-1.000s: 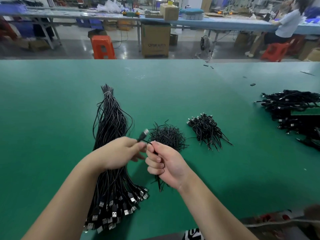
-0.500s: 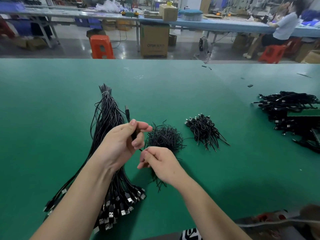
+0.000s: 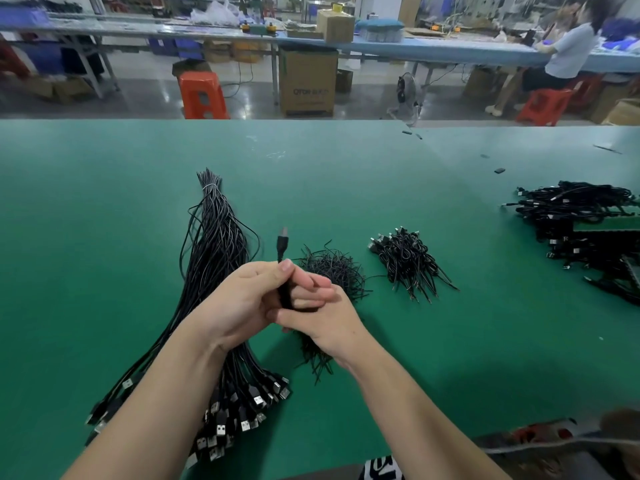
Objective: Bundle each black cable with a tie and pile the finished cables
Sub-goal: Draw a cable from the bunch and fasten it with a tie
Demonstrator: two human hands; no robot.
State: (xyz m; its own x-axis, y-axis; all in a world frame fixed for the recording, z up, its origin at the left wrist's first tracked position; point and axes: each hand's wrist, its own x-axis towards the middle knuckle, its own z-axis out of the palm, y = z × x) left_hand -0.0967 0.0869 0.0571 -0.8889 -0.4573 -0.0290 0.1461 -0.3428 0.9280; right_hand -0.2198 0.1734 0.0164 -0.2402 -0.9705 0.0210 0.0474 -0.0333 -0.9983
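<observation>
Now meeting over green table [image 3: 104, 202] — left hand [image 3: 242, 299], right hand [image 3: 325, 317] — fingers pinching black cable [image 3: 283, 244]; workshop benches blurring behind.

black cables [image 3: 214, 258], green table [image 3: 346, 181], orange stool [image 3: 202, 95]

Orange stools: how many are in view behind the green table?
3. One stool stands far left by the boxes; a second is far right beside the seated person; a third is partly hidden under that person. More may be hidden.

Cable sheaf [image 3: 214, 271] lay left of centre on table [image 3: 104, 202]; ties [image 3: 332, 268] at centre; bundles [image 3: 408, 261] right of them; pile [image 3: 581, 223] at right edge.
</observation>
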